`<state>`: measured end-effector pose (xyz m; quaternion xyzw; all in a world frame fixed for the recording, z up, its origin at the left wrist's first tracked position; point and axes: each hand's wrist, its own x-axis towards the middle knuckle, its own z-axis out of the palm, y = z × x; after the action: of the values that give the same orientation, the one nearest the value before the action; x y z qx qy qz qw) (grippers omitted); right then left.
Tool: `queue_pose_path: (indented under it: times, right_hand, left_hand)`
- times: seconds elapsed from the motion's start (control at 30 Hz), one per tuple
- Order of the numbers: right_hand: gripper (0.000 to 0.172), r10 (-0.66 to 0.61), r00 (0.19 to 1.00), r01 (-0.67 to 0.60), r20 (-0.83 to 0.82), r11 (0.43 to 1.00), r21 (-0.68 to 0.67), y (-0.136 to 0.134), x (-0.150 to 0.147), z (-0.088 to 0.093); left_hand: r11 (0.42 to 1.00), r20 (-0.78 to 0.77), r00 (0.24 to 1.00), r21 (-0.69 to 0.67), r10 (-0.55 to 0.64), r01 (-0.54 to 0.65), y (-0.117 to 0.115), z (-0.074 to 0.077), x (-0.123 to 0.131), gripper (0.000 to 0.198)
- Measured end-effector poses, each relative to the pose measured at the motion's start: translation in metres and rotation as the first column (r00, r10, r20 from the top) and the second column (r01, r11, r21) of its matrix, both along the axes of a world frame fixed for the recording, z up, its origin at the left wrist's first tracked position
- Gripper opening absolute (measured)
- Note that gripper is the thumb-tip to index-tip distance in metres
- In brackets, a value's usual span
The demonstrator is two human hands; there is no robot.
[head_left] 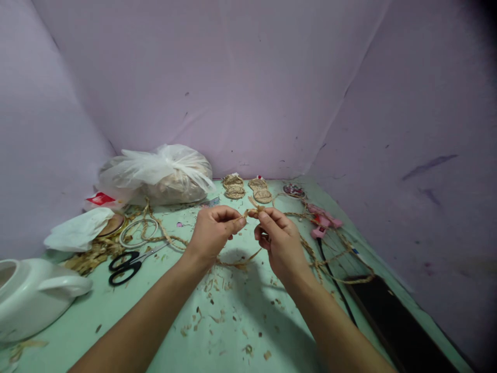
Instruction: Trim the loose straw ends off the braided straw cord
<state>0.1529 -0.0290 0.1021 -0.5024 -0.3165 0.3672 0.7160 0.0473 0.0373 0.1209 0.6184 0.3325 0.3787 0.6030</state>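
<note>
Both hands meet over the middle of the table, pinching a braided strand of dried plant fibre. My left hand is closed, thumb and forefinger on one end of the strand. My right hand grips the other part between thumb and curled fingers, a loose fibre end sticking up above it. A long braided cord trails off to the right and loops around the table. Just beyond the hands lie small woven slippers in natural fibre, some with red and white trim.
Black-handled scissors, a roll of tape and a white watering can are at left. A stuffed plastic bag sits behind. On the right are a pink glue gun, a dish of beads and a long dark object. Scraps litter the table.
</note>
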Motion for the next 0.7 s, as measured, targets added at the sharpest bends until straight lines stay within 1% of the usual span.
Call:
queue_pose_path:
  times: [0.07, 0.17, 0.3, 0.4, 0.5, 0.6, 0.7]
  right_hand:
    - [0.012, 0.045, 0.997, -0.045, -0.068, 0.999, 0.002, 0.0006, -0.0029, 0.0011]
    - [0.012, 0.063, 0.992, -0.063, -0.107, 0.998, 0.004, 0.0011, -0.0059, 0.0013]
    - [0.012, 0.066, 0.992, -0.065, -0.104, 0.998, 0.016, 0.0014, -0.0062, -0.001]
    - [0.012, 0.059, 0.993, -0.056, -0.101, 0.998, 0.035, 0.0022, -0.0052, -0.003]
    - [0.013, 0.041, 0.996, -0.039, -0.081, 0.999, 0.03, 0.0034, -0.0042, -0.0046]
    - [0.013, 0.036, 0.999, -0.035, -0.039, 0.999, 0.028, 0.0038, -0.0037, -0.0055]
    - [0.013, 0.04, 0.999, -0.04, -0.011, 0.999, 0.037, 0.0035, -0.0035, -0.0058]
  left_hand:
    - [1.0, -0.028, 0.999, 0.009, 0.024, -0.024, -0.0025, -0.0009, 0.0024, 0.013]
    - [0.999, -0.076, 0.996, 0.026, 0.049, -0.047, -0.0063, -0.0021, 0.0055, 0.011]
    - [1.0, -0.084, 0.996, 0.013, -0.025, 0.026, -0.0088, -0.0011, 0.006, 0.009]
    - [0.999, -0.085, 0.995, 0.013, -0.048, 0.05, -0.0087, 0.0021, 0.0037, 0.008]
    - [0.997, -0.114, 0.99, -0.017, -0.08, 0.079, -0.0083, 0.0053, 0.0012, 0.012]
    - [0.996, -0.113, 0.99, -0.048, -0.082, 0.078, -0.0074, 0.0051, 0.0006, 0.019]
    - [0.987, -0.079, 0.995, -0.151, -0.064, 0.051, -0.0049, 0.0011, 0.0017, 0.022]
